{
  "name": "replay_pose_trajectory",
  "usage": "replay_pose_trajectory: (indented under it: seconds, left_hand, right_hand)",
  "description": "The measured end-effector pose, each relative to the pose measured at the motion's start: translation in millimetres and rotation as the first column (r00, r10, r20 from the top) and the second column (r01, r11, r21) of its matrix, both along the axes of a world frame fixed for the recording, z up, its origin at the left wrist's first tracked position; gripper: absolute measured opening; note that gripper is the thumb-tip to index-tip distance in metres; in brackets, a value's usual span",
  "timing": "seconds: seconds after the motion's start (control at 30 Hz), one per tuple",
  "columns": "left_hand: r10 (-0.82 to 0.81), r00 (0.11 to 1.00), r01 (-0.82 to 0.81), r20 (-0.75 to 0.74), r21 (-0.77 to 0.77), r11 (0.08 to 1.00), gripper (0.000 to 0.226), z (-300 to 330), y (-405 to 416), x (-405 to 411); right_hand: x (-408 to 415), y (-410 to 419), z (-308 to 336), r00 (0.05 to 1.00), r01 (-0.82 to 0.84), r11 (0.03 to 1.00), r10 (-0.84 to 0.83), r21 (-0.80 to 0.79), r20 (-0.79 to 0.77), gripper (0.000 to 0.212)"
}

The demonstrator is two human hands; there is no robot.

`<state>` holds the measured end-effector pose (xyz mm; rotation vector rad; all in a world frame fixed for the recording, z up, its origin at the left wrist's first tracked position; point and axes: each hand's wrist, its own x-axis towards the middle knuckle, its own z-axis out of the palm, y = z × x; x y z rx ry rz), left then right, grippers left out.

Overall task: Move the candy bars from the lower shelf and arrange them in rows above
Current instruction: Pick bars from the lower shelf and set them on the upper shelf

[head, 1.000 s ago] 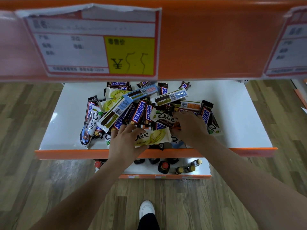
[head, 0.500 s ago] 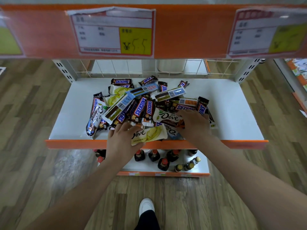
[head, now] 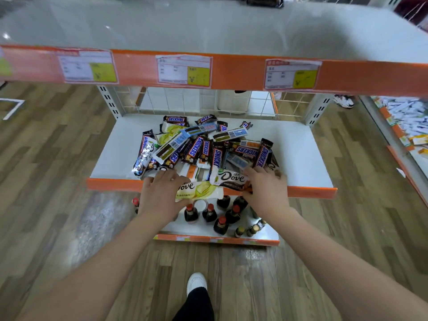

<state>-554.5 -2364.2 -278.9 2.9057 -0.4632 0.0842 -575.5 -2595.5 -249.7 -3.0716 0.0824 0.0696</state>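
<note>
A loose pile of candy bars [head: 199,147], mostly Snickers with some Dove bars, lies on the lower white shelf [head: 298,156]. My left hand [head: 159,195] grips a yellow-and-white Dove bar [head: 201,190] at the shelf's orange front edge. My right hand [head: 266,188] holds a white-and-brown Dove bar [head: 231,178] at the front of the pile. The upper white shelf [head: 208,31] stretches across the top of the view, with dark candy bars [head: 264,0] at its far edge.
The upper shelf's orange front strip [head: 231,72] carries three price labels. A bottom shelf [head: 192,228] holds several dark bottles [head: 221,224] with red caps. Wood floor lies all around, my white shoe [head: 196,282] below. Another stocked shelf [head: 407,121] stands at the right.
Both hands have pulled back toward the shelf's front edge with their Dove bars. My view has tilted up and back, so the upper shelf's top surface now shows.
</note>
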Motion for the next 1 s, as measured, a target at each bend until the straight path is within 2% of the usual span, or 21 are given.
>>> replay_pose_trajectory:
  seconds: [0.1, 0.27, 0.63, 1.0]
  left_hand:
    - [-0.006, 0.999, 0.007, 0.041, -0.022, 1.0, 0.046, 13, 3, -18]
    - [-0.052, 0.993, 0.05, 0.104, 0.025, 0.998, 0.048, 46, 11, -31]
    - [-0.052, 0.962, 0.032, 0.269, 0.08, 0.996, 0.051, 142, 41, -32]
    - [-0.041, 0.888, 0.017, 0.458, 0.056, 0.998, 0.049, 230, 53, -6]
  right_hand:
    - [-17, 0, 16, 1.0, 0.008, 1.0, -0.008, -0.003, -0.016, 0.05]
    - [-40, 0, 51, 1.0, -0.015, 1.0, 0.014, -0.02, -0.023, 0.049]
    - [-60, 4, 129, 0.996, -0.062, 0.995, 0.057, 0.073, 0.068, 0.048]
    - [-25, 10, 215, 0.953, -0.144, 0.989, 0.135, 0.015, 0.27, 0.047]
